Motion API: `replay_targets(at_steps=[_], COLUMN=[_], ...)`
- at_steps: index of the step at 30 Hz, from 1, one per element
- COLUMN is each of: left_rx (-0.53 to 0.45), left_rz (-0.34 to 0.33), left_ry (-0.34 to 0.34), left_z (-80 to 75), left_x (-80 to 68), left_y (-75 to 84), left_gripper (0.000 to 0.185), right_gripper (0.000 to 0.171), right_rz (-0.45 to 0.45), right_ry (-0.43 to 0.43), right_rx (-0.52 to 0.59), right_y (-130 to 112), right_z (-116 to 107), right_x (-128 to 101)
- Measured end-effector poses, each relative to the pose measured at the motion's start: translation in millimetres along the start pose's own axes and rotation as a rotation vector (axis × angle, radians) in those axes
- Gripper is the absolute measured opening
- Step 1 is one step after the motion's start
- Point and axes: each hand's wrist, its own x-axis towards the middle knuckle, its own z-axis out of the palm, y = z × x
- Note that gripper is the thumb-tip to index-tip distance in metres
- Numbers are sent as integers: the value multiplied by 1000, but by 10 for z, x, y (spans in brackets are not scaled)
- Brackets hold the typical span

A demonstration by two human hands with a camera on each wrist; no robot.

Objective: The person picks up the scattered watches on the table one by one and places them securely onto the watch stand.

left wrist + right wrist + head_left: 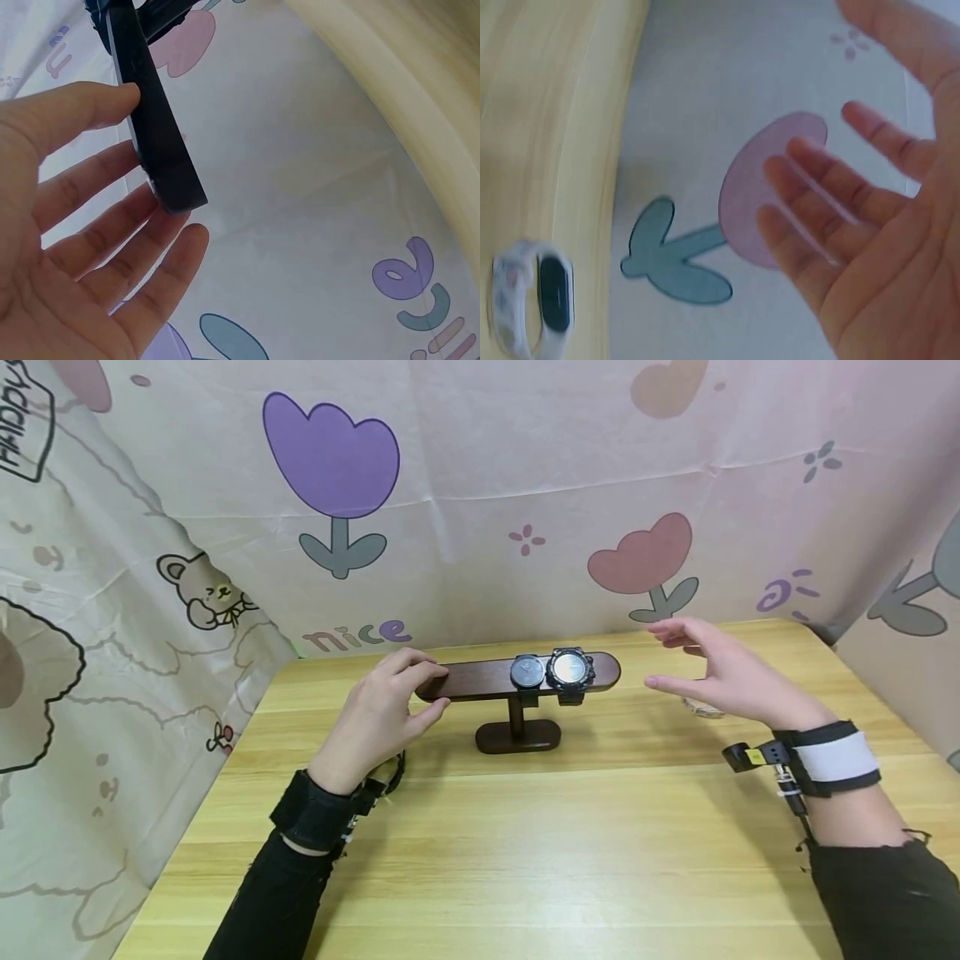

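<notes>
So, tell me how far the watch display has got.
Done: two dark round watches sit on the dark wooden T-shaped stand. In hand: the left hand holds the bar's left end; the right hand hovers open. Left: a white-banded watch lies on the light wooden table, off the stand.

The light is bright and soft all over. Small dark shadows sit under the watch stand [517, 739] on the table [525, 843]. The head view bends at its edges. The right wrist view is blurry, and the right hand [877, 225] looks smeared.
</notes>
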Motion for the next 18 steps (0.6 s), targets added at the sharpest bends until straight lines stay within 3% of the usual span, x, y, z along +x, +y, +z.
replay_targets(at_steps=[8, 14, 18], left_rx=[12, 10, 2], left_rz=[28, 148, 220], left_ry=[37, 105, 115], left_z=[-43, -79, -80], left_x=[0, -9, -25], left_y=[80, 234, 344], left_gripper=[27, 26, 27], right_gripper=[77, 84, 92], right_rz=[163, 281, 335], right_ry=[-52, -107, -103], right_rx=[-186, -306, -321], right_y=[180, 319, 404], right_z=[-94, -129, -121], right_x=[-38, -74, -95])
